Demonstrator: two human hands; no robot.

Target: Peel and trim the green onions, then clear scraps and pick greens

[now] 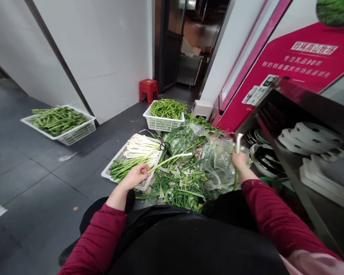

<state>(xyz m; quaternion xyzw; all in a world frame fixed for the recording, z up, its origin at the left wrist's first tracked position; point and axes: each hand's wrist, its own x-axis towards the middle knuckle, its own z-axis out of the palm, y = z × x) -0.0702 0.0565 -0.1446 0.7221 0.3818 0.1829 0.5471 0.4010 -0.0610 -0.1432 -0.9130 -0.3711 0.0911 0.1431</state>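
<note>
Clock read over the whole view, 12 at top. Left hand (pixel 136 177) at 8 o'clock, pinching a long stalk (pixel 169 159) between thumb and fingers; the stalk's white end points to 2 o'clock, over the greens. Right hand (pixel 239 160) between 3 and 4 o'clock, fingers wrapped round a second stalk (pixel 239 142), roughly upright, white end up at 12, green part hanging toward 6. Hands well apart. Just beyond the left hand, a white basket (pixel 106 176) holds a bundle of white stalks (pixel 140 147) with green tops lying toward 7 o'clock; cannot tell if the hand touches the basket. Loose heap of greens (pixel 186 183) on the floor (pixel 31 187) between the hands, mostly at 5 to 6 o'clock, messy. Clear plastic bag (pixel 218 164) lies beside the right hand; contact unclear. Bean basket (pixel 163 124), filled with thin green pods (pixel 167 109), near 12 o'clock, close to centre. Another basket (pixel 78 135) at 9 o'clock, well apart, with thicker green vegetables (pixel 59 121). Red stool (pixel 148 88) at 11 o'clock near the wall (pixel 109 49). Magenta panel (pixel 298 65) at 2 o'clock. Metal rack (pixel 289 170) at 3 to 4, carrying white dishes (pixel 309 133).
</note>
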